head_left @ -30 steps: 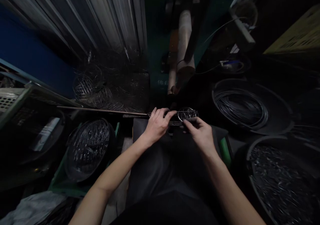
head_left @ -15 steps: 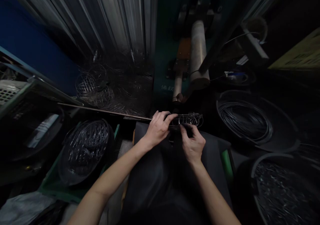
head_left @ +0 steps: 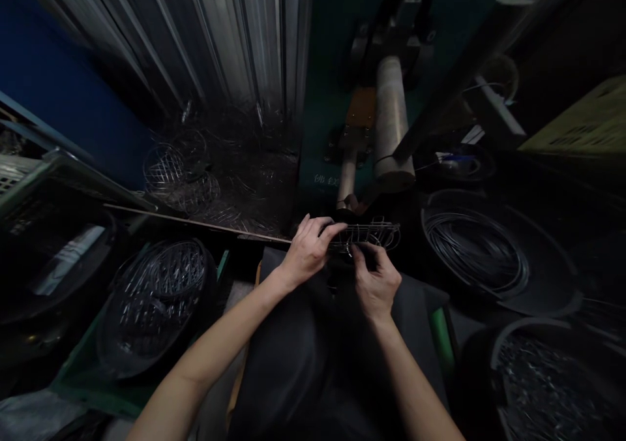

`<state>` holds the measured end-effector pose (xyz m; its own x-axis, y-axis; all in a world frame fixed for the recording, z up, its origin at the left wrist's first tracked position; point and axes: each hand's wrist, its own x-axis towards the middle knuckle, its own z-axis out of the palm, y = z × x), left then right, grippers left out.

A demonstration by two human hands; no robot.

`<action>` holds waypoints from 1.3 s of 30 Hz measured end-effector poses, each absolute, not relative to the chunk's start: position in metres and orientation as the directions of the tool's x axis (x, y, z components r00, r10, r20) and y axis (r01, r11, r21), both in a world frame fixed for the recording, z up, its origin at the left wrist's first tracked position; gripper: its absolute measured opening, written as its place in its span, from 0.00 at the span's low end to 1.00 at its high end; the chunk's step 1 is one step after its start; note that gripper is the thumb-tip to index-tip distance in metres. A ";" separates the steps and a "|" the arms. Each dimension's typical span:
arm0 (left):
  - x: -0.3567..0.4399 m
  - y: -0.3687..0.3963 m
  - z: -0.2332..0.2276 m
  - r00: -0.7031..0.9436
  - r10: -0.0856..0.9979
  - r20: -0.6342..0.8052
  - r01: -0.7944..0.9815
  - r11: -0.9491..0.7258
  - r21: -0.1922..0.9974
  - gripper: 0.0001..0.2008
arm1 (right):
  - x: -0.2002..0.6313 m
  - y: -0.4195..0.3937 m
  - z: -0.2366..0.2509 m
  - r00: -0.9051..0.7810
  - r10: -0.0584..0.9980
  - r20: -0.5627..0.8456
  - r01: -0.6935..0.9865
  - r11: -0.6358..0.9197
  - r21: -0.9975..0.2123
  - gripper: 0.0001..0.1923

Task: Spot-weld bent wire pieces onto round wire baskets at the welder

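A small wire frame (head_left: 379, 232), shaped like a shallow cage of bent metal wires, is held level over my dark-covered lap (head_left: 303, 356). My left hand (head_left: 308, 252) grips its left end, thumb and fingers closed round the wires. My right hand (head_left: 377, 283) is closed in a pinch at the frame's lower front edge. A small bit of bright wire shows by the right fingertips, but I cannot make out whether it is a separate piece. Just beyond the frame are the metal cylinders (head_left: 391, 121) of a green machine (head_left: 325, 147).
At left, a tub of wire parts (head_left: 169, 284) sits in a green crate (head_left: 83, 382). Round wire pieces (head_left: 166, 170) lie on a bench behind a thin ledge (head_left: 195, 222). At right are a coil of wire (head_left: 474, 252) and a bin of small metal pieces (head_left: 552, 376).
The view has tilted slightly, so the machine and tubs sit a little lower. Both hands stay at the wire frame, which has shifted slightly; more bright wire shows at the right fingertips.
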<state>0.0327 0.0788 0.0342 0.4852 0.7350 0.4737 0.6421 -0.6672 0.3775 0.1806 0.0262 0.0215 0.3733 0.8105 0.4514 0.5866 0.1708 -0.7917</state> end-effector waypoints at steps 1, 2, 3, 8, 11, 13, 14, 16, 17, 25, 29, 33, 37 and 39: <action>0.033 0.080 0.034 0.484 0.732 0.479 0.641 -0.670 0.375 0.27 | 0.181 0.028 0.021 0.371 0.806 0.461 0.589 0.179 -0.788 0.08; 0.033 0.082 0.034 0.485 0.729 0.483 0.640 -0.672 0.372 0.27 | 0.182 0.029 0.021 0.369 0.802 0.469 0.592 0.186 -0.784 0.08; 0.034 0.083 0.034 0.485 0.727 0.487 0.638 -0.674 0.371 0.26 | 0.182 0.030 0.021 0.366 0.799 0.477 0.594 0.194 -0.781 0.08; 0.034 0.088 0.035 0.488 0.716 0.498 0.617 -0.687 0.383 0.26 | 0.184 0.035 0.020 0.344 0.793 0.502 0.600 0.225 -0.767 0.07; 0.035 0.092 0.035 0.484 0.709 0.514 0.613 -0.693 0.379 0.26 | 0.184 0.037 0.020 0.337 0.793 0.508 0.606 0.231 -0.761 0.07; 0.035 0.094 0.034 0.484 0.704 0.521 0.613 -0.697 0.373 0.26 | 0.184 0.039 0.020 0.338 0.792 0.508 0.608 0.229 -0.760 0.07; 0.035 0.095 0.034 0.484 0.701 0.525 0.612 -0.699 0.369 0.26 | 0.184 0.040 0.020 0.340 0.792 0.508 0.609 0.227 -0.761 0.08; 0.035 0.098 0.033 0.485 0.693 0.533 0.611 -0.705 0.360 0.26 | 0.185 0.042 0.020 0.350 0.789 0.505 0.609 0.218 -0.762 0.08; 0.035 0.100 0.032 0.486 0.689 0.538 0.611 -0.708 0.355 0.26 | 0.185 0.043 0.020 0.355 0.789 0.502 0.609 0.212 -0.764 0.09; 0.038 0.105 0.031 0.475 0.676 0.564 0.634 -0.707 0.314 0.25 | 0.185 0.050 0.018 0.338 0.781 0.526 0.642 0.217 -0.735 0.10; 0.037 0.106 0.032 0.471 0.675 0.568 0.651 -0.701 0.293 0.22 | 0.187 0.052 0.016 0.317 0.779 0.540 0.675 0.215 -0.706 0.10; 0.034 0.109 0.031 0.500 0.651 0.570 0.637 -0.723 0.268 0.24 | 0.184 0.055 0.012 0.335 0.793 0.508 0.635 0.208 -0.744 0.11; 0.035 0.113 0.029 0.493 0.634 0.596 0.631 -0.732 0.257 0.25 | 0.183 0.050 0.017 0.349 0.812 0.468 0.593 0.195 -0.781 0.14; 0.035 0.113 0.030 0.481 0.643 0.595 0.635 -0.724 0.269 0.26 | 0.193 0.034 0.026 0.367 0.812 0.454 0.592 0.173 -0.787 0.17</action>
<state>0.0354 0.1129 0.0299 0.4815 0.6434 0.5952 0.6348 -0.7242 0.2694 0.1934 0.0337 0.0259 0.3672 0.8117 0.4541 0.5920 0.1725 -0.7872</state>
